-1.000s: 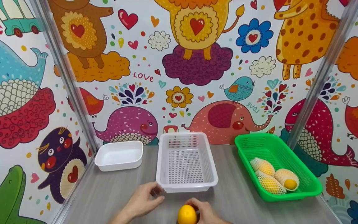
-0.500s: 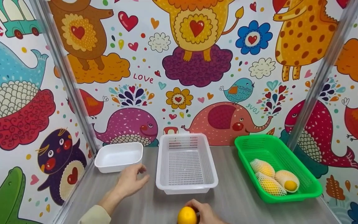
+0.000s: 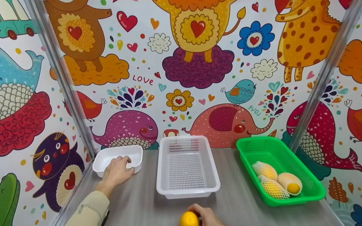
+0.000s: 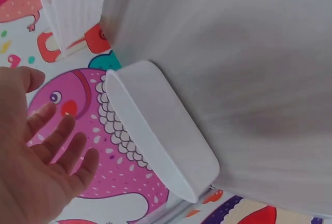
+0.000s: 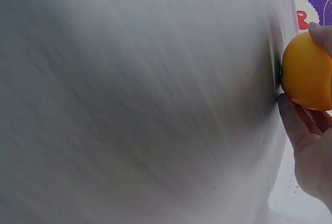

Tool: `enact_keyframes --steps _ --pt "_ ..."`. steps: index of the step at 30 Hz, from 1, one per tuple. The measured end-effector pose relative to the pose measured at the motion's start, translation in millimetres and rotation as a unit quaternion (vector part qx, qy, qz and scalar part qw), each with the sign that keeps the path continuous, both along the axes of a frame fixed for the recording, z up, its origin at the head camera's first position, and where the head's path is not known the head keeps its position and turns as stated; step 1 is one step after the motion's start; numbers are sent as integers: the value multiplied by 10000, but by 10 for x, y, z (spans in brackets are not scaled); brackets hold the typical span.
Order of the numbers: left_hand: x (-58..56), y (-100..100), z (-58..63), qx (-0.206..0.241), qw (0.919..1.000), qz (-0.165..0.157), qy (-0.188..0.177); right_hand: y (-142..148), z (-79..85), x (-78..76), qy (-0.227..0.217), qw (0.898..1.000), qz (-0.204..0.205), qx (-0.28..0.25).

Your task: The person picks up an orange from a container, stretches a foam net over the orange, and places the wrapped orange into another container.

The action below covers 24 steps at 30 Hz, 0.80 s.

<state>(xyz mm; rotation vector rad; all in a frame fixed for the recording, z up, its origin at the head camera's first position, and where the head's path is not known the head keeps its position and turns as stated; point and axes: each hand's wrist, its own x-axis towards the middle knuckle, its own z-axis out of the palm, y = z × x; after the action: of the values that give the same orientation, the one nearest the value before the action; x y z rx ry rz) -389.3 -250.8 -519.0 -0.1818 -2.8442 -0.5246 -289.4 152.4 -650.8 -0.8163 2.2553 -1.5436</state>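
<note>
My left hand hovers over the near side of the small white dish, its fingers loosely bent and holding nothing. In the left wrist view, a gap separates that hand from the dish. At the front edge of the head view, my right hand holds a smooth yellow-orange fruit between thumb and fingers. The right wrist view has the fruit close to the grey tabletop, partly cut off by the frame; whether it touches cannot be told.
A white perforated basket with nothing in it stands mid-table. To the right, a green basket contains several yellow fruits in foam nets. Patterned panels bound the table at the back and sides.
My left hand has moved left and away from the white basket, up to the white dish. The right hand still holds the fruit in almost the same spot.
</note>
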Motion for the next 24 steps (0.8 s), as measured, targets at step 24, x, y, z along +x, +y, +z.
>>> enact_keyframes --steps 24 --pt "-625 -434 -260 -191 9868 663 -1466 -153 -16 89 211 9968 -631 445"
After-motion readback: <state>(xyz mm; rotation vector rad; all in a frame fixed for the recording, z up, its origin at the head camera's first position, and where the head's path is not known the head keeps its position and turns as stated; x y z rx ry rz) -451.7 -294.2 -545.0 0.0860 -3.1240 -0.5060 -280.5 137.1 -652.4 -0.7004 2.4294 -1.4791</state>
